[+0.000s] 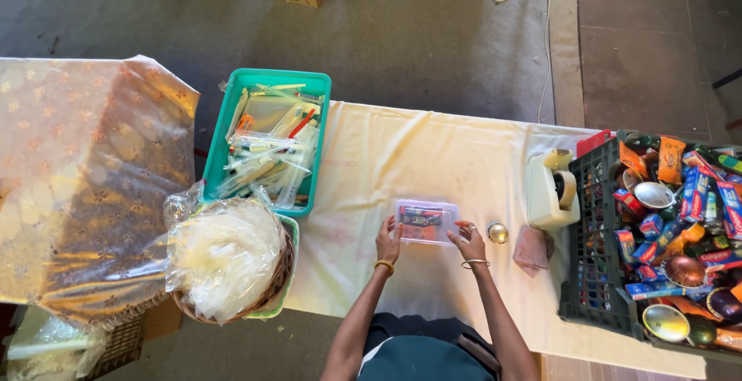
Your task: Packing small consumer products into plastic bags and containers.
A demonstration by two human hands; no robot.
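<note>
A cream tablecloth (433,149) covers the table. At the cloth's left end sits a teal bin (232,110) full of clear packets, and just in front of that bin a basket (270,288) holds crumpled clear plastic bags. Toward the cloth's right end stands a pale tape dispenser (550,189), with a small round metal bowl (498,233) and a brownish rag (532,248) near it. A dark crate (591,273) of bright packets and metal bowls overhangs the right edge.

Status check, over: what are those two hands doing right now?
Left hand and right hand grip the ends of a clear packet flat on the cream tablecloth. Small shiny round thing beside right hand. Nothing blocking.
</note>
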